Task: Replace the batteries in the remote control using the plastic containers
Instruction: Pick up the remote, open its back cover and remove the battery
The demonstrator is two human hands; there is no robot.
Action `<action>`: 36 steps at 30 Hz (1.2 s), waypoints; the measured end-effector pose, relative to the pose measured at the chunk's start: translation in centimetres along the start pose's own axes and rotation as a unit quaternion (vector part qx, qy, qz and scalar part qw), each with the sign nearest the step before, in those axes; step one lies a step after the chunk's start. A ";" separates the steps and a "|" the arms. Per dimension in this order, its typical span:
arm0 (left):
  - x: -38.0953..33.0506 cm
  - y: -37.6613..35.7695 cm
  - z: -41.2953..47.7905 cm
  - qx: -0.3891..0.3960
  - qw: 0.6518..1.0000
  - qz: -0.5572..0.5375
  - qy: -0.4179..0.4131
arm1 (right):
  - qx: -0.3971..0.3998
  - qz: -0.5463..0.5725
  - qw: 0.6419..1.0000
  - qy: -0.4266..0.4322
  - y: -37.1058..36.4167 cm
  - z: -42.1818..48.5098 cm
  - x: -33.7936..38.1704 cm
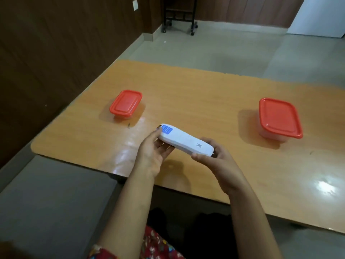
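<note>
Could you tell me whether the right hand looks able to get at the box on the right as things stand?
Probably not at once: the right hand and the left hand both hold the remote. Nothing stands between it and the box, whose lid is on, so it could reach once freed.

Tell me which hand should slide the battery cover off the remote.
Probably right: the right hand grips the plain label-free end of the remote, while the left hand cradles the other end underneath, steadying it.

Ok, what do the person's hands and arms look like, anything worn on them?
Both forearms are bare, with no watch, ring or glove visible on the left hand or right hand. A red patterned sleeve shows only at the bottom edge, on the left arm.
</note>
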State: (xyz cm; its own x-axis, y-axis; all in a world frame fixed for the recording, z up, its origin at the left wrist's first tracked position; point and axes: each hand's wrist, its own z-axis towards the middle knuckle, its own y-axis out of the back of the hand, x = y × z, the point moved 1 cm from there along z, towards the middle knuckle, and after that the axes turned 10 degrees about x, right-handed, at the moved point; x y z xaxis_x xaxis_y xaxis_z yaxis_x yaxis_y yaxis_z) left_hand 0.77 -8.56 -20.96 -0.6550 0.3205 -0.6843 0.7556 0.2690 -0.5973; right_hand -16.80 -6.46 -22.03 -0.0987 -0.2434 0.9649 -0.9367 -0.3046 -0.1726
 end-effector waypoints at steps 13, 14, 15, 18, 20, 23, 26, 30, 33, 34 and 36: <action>3.5 1.5 0.2 -0.059 0.994 0.074 -0.060 | -0.070 0.260 0.959 -0.087 -1.4 4.0 -2.1; 3.3 2.0 0.5 -0.078 0.988 0.102 -0.082 | -0.053 0.237 0.965 -0.095 -1.1 4.2 -1.8; 3.0 2.2 0.9 -0.080 0.987 0.109 -0.089 | -0.024 0.215 0.970 -0.114 -0.9 4.4 -1.5; 2.8 1.5 1.9 0.002 0.998 0.057 0.002 | 0.099 0.197 0.955 -0.201 -0.6 4.3 -0.9; 3.0 0.9 2.4 0.053 0.993 0.076 0.078 | 0.176 0.182 0.942 -0.219 -0.8 4.0 -0.8; 3.2 0.9 3.2 0.048 0.982 0.144 0.114 | 0.240 0.141 0.938 -0.205 -1.2 3.7 -1.3; 3.2 0.8 4.2 0.076 0.979 0.161 0.097 | 0.241 0.127 0.941 -0.202 -1.0 3.6 -1.5; 3.1 0.2 5.2 0.139 0.982 0.111 0.058 | 0.253 0.159 0.933 -0.200 -1.3 3.2 -1.8; 3.0 0.0 5.4 0.123 0.991 0.050 0.027 | 0.252 0.183 0.933 -0.182 -2.1 3.0 -2.1; 3.0 -0.1 5.5 0.115 0.993 0.036 0.016 | 0.246 0.183 0.936 -0.174 -2.4 3.0 -2.1; 2.9 -0.3 5.7 0.100 0.994 0.034 0.000 | 0.230 0.173 0.944 -0.164 -2.6 3.1 -2.1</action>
State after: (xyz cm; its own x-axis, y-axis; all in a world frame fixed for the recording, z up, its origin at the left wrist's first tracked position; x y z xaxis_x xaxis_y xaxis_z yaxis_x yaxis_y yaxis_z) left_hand -1.41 -12.86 -25.10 -0.6016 0.3324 -0.7263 0.7822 0.0607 -0.6201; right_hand -13.08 -8.05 -24.19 -0.1920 -0.6500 0.7352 -0.6149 -0.5042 -0.6064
